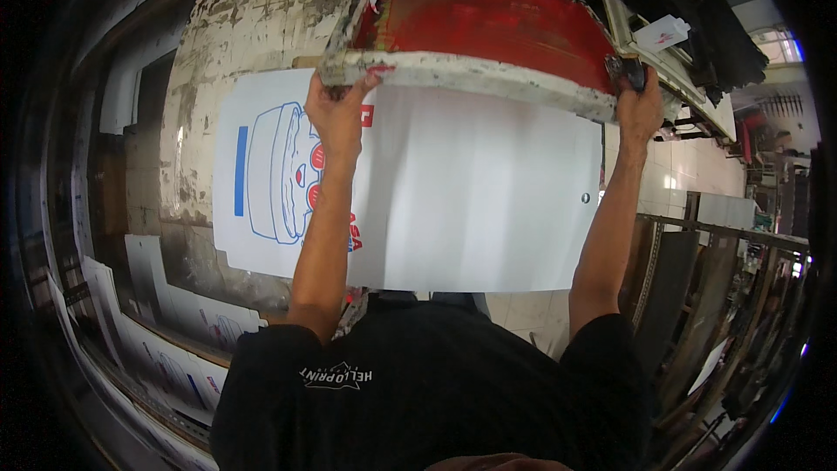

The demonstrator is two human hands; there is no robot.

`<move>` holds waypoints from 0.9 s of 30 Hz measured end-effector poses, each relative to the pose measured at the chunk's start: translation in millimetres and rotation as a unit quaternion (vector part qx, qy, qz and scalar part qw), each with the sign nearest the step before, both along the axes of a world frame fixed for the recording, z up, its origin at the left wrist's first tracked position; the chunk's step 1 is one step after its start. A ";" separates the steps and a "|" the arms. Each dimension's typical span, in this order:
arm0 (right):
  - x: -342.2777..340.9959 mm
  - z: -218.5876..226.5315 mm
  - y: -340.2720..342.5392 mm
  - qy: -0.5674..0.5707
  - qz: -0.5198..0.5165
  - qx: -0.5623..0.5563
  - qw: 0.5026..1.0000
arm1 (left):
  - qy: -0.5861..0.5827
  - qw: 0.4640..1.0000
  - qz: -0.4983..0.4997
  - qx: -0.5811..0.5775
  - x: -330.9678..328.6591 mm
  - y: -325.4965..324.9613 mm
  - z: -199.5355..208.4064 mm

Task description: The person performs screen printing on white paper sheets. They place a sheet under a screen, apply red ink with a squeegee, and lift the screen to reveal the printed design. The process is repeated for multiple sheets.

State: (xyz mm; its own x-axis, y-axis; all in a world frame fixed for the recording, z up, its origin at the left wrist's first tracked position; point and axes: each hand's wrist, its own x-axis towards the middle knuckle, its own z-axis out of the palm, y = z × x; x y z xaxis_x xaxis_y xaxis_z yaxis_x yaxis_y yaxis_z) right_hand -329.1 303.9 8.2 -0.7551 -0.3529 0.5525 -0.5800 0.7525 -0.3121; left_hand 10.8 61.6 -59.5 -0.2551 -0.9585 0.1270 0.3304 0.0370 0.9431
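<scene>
A screen printing frame point(471, 70), with pale stained bars and red ink across its inside point(493, 13), is tilted up over the far side of a white sheet point(471, 183). My left hand point(338, 109) is closed round its near left corner, thumb on the front bar. At the near right corner my right hand point(641, 109) grips the frame beside a dark fitting point(623, 74). The sheet carries a blue outlined tub-like drawing point(277, 174) with red marks on its left part; the middle and right are plain white, with a small hole near the right edge. My left forearm hides some of the print.
The sheet lies on a worn, paint-stained table point(187, 122). Similar printed sheets point(166, 366) stand at the lower left. A small white carton point(663, 33) sits at the upper right, above a tiled floor. Dark racks point(680, 275) stand to my right.
</scene>
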 end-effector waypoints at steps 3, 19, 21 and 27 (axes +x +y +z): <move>-20.6 -5.1 -3.5 0.061 0.054 -0.018 0.996 | -0.033 0.999 0.018 -0.020 -9.5 -9.2 18.7; -76.9 50.7 -35.6 0.090 -0.020 0.058 0.994 | -0.091 0.962 0.227 -0.123 130.9 75.2 11.8; -83.1 54.5 -43.2 0.095 -0.016 0.062 0.993 | -0.105 0.932 0.337 -0.085 182.6 125.7 -31.3; -130.2 55.4 -63.9 0.121 0.031 0.059 0.990 | -0.299 0.814 0.486 0.110 305.2 300.3 -170.9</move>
